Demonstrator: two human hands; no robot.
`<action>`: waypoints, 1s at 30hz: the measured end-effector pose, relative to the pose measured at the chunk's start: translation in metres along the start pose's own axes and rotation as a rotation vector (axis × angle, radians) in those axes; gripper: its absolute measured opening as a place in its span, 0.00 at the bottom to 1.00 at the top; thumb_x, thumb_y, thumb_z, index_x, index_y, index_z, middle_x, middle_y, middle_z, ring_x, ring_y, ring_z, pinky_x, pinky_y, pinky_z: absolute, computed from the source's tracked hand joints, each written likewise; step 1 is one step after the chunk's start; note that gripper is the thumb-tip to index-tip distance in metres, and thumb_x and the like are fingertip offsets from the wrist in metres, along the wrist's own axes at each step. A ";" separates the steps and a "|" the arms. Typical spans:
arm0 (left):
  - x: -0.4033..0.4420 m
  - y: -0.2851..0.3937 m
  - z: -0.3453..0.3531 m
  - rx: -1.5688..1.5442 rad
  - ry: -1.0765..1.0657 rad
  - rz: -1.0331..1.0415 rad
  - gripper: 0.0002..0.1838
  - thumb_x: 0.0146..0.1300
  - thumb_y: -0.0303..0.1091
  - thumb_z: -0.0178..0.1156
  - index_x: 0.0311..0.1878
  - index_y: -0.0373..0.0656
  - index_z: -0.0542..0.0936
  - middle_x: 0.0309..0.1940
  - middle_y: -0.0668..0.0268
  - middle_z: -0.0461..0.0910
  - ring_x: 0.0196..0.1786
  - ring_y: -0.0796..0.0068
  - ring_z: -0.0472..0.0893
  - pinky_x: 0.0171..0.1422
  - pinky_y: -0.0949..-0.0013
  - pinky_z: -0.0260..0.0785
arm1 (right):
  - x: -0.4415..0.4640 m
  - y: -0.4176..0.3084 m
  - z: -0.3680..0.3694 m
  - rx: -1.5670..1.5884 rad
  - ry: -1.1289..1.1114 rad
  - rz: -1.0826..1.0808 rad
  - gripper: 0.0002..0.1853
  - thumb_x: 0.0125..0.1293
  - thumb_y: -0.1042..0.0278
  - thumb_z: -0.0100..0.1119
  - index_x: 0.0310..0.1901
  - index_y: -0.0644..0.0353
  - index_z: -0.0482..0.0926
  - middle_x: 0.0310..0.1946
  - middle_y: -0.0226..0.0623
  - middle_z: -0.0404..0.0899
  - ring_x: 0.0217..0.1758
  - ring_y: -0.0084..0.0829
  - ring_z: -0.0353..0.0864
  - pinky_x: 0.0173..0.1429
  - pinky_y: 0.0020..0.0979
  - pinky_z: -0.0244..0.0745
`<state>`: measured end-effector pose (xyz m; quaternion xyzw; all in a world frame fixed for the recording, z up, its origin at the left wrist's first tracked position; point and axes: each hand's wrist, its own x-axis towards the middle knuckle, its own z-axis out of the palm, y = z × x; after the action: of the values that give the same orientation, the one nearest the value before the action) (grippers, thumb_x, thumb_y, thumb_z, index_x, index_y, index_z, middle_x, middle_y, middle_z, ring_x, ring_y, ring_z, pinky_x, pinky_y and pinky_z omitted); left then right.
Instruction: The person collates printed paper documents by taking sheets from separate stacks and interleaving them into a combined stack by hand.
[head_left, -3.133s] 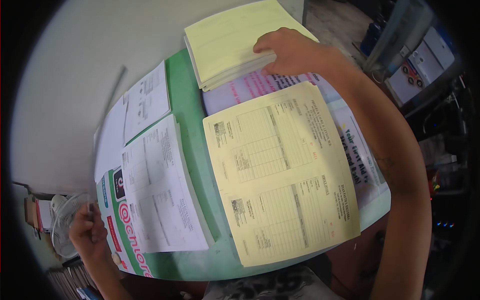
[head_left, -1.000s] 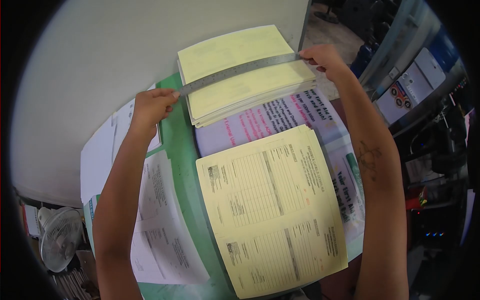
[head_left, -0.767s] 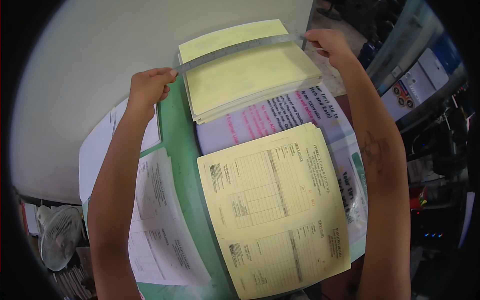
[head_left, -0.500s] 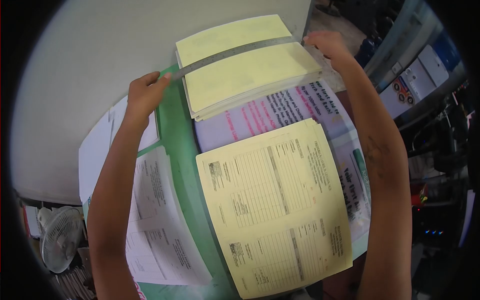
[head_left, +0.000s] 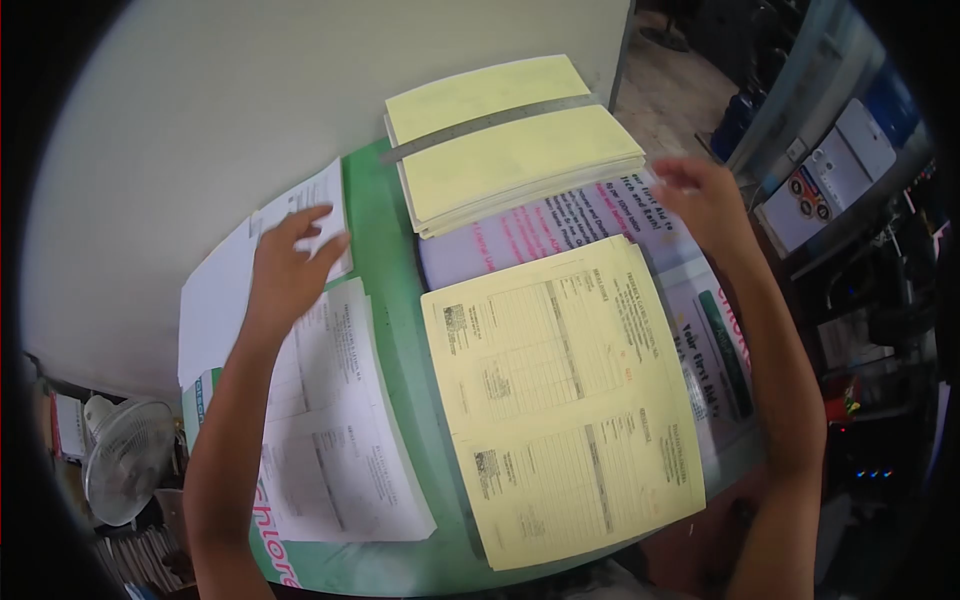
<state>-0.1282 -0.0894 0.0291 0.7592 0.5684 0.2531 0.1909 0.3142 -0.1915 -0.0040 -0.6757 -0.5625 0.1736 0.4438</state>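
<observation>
A metal ruler [head_left: 490, 127] lies across a stack of blank yellow sheets [head_left: 530, 160] at the back of the table. My left hand [head_left: 285, 270] hovers over the white papers on the left, thumb and fingers apart and holding nothing. Beneath it are printed white forms [head_left: 345, 440] and another small white pile [head_left: 325, 205]. To the right of the yellow stack is my right hand [head_left: 705, 200], slightly blurred, its fingers loosely bent and apart with nothing visible in them. Nearer to me lies a stack of printed yellow forms [head_left: 570, 410].
The green table [head_left: 385, 230] carries printed lettering, and a pale wall [head_left: 250, 100] borders it at the back left. A white fan [head_left: 130, 460] stands at lower left. Blank white sheets [head_left: 215, 300] lie at the table's left edge.
Both hands have left the ruler's ends and come back toward me. The ruler stays on the yellow stack. The view has shifted slightly.
</observation>
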 end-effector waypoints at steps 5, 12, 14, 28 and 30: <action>-0.130 -0.016 -0.054 0.158 0.068 0.251 0.26 0.57 0.21 0.72 0.61 0.37 0.81 0.63 0.53 0.82 0.66 0.57 0.80 0.64 0.59 0.74 | -0.122 -0.052 -0.038 -0.087 -0.075 -0.162 0.14 0.61 0.77 0.71 0.48 0.70 0.85 0.40 0.43 0.86 0.45 0.30 0.84 0.52 0.30 0.77; -0.328 -0.017 -0.039 0.267 0.250 0.165 0.32 0.57 0.29 0.70 0.67 0.32 0.75 0.70 0.41 0.72 0.74 0.39 0.70 0.77 0.43 0.60 | -0.268 -0.114 -0.014 -0.420 -0.073 -0.470 0.22 0.59 0.67 0.71 0.56 0.62 0.83 0.57 0.44 0.84 0.61 0.46 0.82 0.69 0.49 0.69; -0.352 -0.023 -0.017 0.233 0.242 0.136 0.30 0.58 0.30 0.70 0.65 0.33 0.77 0.69 0.44 0.73 0.74 0.41 0.69 0.78 0.42 0.56 | -0.295 -0.114 0.006 -0.453 -0.133 -0.379 0.24 0.59 0.64 0.71 0.57 0.62 0.83 0.60 0.42 0.83 0.66 0.45 0.78 0.75 0.51 0.59; -0.355 -0.025 -0.012 0.146 0.286 0.077 0.28 0.56 0.31 0.73 0.62 0.36 0.81 0.68 0.51 0.77 0.74 0.48 0.72 0.80 0.43 0.53 | -0.318 -0.081 0.030 -0.533 -0.056 -0.454 0.23 0.66 0.64 0.58 0.62 0.62 0.82 0.66 0.43 0.80 0.74 0.46 0.72 0.82 0.49 0.48; -0.353 -0.026 -0.012 0.135 0.289 0.082 0.28 0.56 0.31 0.73 0.62 0.37 0.81 0.68 0.52 0.77 0.74 0.48 0.72 0.80 0.43 0.53 | -0.319 -0.084 0.029 -0.536 -0.061 -0.432 0.23 0.66 0.64 0.59 0.61 0.62 0.82 0.66 0.43 0.80 0.74 0.45 0.72 0.81 0.49 0.48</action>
<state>-0.2350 -0.4209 -0.0357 0.7486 0.5742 0.3285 0.0453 0.1442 -0.4731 -0.0376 -0.6278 -0.7313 -0.0581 0.2600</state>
